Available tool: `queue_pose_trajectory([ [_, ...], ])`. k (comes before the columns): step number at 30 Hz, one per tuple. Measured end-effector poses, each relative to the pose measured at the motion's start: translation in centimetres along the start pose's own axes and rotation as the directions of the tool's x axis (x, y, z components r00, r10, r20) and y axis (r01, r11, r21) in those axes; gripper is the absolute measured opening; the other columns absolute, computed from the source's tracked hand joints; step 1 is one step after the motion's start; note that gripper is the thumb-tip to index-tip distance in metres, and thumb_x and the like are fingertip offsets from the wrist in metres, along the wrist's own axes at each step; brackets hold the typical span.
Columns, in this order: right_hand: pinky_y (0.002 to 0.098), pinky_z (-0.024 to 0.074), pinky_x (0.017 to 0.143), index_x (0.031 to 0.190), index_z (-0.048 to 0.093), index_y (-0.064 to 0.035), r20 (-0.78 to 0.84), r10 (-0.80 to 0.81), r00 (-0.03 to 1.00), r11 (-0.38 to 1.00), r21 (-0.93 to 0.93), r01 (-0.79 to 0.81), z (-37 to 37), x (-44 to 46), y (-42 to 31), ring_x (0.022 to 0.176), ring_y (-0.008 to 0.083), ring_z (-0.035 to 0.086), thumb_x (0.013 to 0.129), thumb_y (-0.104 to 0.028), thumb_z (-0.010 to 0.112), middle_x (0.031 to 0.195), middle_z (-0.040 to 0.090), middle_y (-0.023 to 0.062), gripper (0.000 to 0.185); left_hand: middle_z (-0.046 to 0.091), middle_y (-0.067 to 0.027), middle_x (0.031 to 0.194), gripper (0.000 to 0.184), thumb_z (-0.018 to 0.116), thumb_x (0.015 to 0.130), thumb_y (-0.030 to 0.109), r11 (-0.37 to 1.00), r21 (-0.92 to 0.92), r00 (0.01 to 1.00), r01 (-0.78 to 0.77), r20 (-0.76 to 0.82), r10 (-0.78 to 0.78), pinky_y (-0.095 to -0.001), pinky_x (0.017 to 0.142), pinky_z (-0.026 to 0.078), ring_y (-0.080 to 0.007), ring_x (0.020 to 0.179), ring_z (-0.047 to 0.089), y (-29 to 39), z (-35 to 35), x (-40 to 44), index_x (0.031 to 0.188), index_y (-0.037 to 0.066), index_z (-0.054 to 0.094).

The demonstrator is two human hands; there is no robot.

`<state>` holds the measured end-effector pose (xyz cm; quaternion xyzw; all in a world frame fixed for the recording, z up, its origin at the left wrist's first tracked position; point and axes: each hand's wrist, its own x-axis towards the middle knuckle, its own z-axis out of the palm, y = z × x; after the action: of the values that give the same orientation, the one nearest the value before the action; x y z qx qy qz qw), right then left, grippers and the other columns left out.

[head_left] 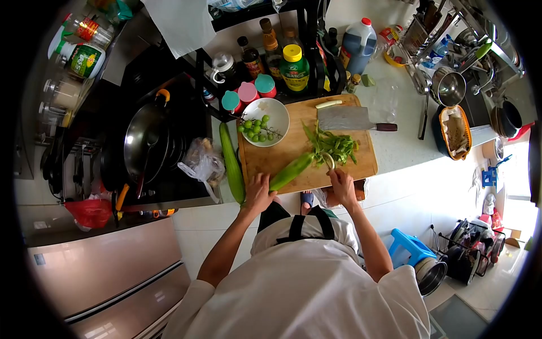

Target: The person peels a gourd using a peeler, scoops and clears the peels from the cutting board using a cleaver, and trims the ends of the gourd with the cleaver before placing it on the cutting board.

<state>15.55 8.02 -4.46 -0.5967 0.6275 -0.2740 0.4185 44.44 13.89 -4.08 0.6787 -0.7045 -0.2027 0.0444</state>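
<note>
My left hand is closed around the near end of a long green gourd, which lies slanted over the front of the wooden cutting board. In my right hand is a peeler, its head close to the gourd's far end; whether they touch I cannot tell. Green peelings lie heaped just beyond the peeler. A cleaver rests flat behind them, beside a pale peeled stalk. Left of the board is a second long gourd, its skin still on.
A white bowl of green grapes sits on the board's back left. Bottles and lidded jars stand behind. A wok is on the stove at left. To the right are a lined basket and a steel pot.
</note>
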Motion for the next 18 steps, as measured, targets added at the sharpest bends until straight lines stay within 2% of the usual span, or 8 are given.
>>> queue_pose_trajectory([
  [2,0.0322,0.0375,0.05,0.092,0.066,0.0028,0.028,0.032,0.999,0.999,0.037,-0.033,-0.1,-0.4,-0.8,0.05,0.014,0.048,0.095,-0.027,0.051,0.055,0.049,0.0114,0.034,0.048,-0.0179,0.124,0.066,0.077,0.071,0.021,0.999,0.012,0.998,-0.049,-0.04,0.049,-0.0452,0.093,0.041,-0.0357,0.114,0.048,1.9,-1.4,0.5,0.126,0.001,0.048],
  [6,0.0316,0.0368,0.049,0.092,0.066,0.0033,0.005,-0.03,1.0,0.997,0.069,0.029,0.1,-0.9,-1.5,0.05,0.0128,0.047,0.095,-0.027,0.051,0.053,0.049,0.0099,0.034,0.048,-0.0165,0.122,0.068,0.078,0.069,0.018,0.986,0.023,0.969,-0.163,-0.182,0.165,-0.0459,0.093,0.039,-0.0358,0.11,0.049,4.7,-1.4,2.2,0.128,0.003,0.046],
  [9,0.0309,0.0364,0.049,0.092,0.066,0.0032,-0.002,-0.044,0.999,0.996,0.079,0.044,0.1,-1.2,-2.0,0.05,0.0119,0.047,0.094,-0.027,0.052,0.053,0.049,0.0093,0.033,0.049,-0.0156,0.118,0.059,0.076,0.071,0.016,0.918,-0.226,0.907,-0.326,-0.348,0.236,-0.0449,0.089,0.041,-0.0353,0.106,0.049,5.8,0.6,4.3,0.123,0.004,0.05],
  [11,0.0303,0.0357,0.048,0.093,0.066,0.0031,-0.017,-0.079,0.997,0.993,0.088,0.08,0.4,-1.3,-2.2,0.05,0.0107,0.046,0.094,-0.026,0.052,0.053,0.049,0.0086,0.033,0.052,-0.0149,0.112,0.048,0.074,0.074,0.014,0.883,-0.287,0.885,-0.371,-0.396,0.244,-0.0429,0.085,0.043,-0.0342,0.103,0.051,7.9,0.4,5.6,0.116,0.003,0.054],
  [14,0.0417,0.0443,0.058,0.089,0.065,0.0,0.028,0.009,1.0,0.998,0.06,-0.011,-0.1,-1.6,-3.6,0.063,0.0356,0.061,0.094,-0.03,0.051,0.066,0.058,0.0213,0.033,0.057,-0.0138,0.101,0.033,0.07,0.077,0.012,0.864,-0.351,0.901,-0.362,-0.369,0.228,-0.0406,0.079,0.045,-0.032,0.095,0.055,9.3,0.8,7.2,0.106,0.001,0.059],
  [18,0.0479,0.0465,0.062,0.084,0.061,-0.0012,-0.134,-0.001,0.991,0.986,-0.163,-0.021,0.0,-1.7,-3.6,0.071,0.0421,0.062,0.093,-0.029,0.051,0.073,0.062,0.0238,0.031,0.058,-0.0126,0.089,0.018,0.066,0.082,0.008,0.817,-0.458,0.908,-0.351,-0.379,0.178,-0.0359,0.073,0.047,-0.0285,0.083,0.059,10.0,1.3,8.5,0.095,-0.003,0.061],
])
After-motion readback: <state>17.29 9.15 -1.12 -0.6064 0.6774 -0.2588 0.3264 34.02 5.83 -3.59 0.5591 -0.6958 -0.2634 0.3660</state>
